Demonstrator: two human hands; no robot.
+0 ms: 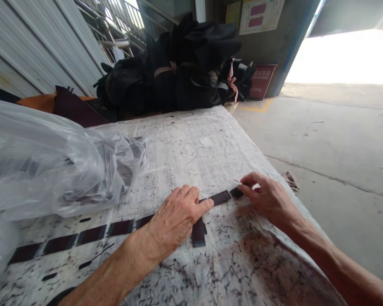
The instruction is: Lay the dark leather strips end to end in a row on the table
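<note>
A row of dark maroon, rectangular fabric-like pieces with dark edges (91, 235) runs across the cloth-covered table, forming a strip. My left hand (181, 212) is closed over the strip's middle, fingers curled down and thumb lying on it; its fingertips are partly hidden. To the right, my right hand (263, 193) pinches the strip's far end between thumb and fingers. A thin reddish sliver (237, 181) sticks out by those fingertips, too small to name. One separate maroon piece (198, 233) lies below my left thumb, pointing toward me.
Clear plastic sheeting (60, 165) bulges over the table's left side. Dark thread scraps and small black ovals (49, 276) litter the white table cloth (185, 148). Tied black bundles (185, 72) are heaped beyond the far edge. Concrete floor (344, 140) stretches along the right.
</note>
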